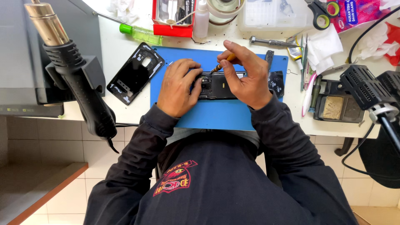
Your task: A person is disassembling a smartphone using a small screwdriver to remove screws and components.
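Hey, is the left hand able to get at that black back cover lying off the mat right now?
Probably yes. The left hand only rests on the opened phone, and the back cover lies just to its left with bare table between them.

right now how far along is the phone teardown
Done: the back cover is off, lying left of the blue mat. In hand: left hand steadies the phone while right hand works a screwdriver at its top. Left: the phone's inner parts look still in place.
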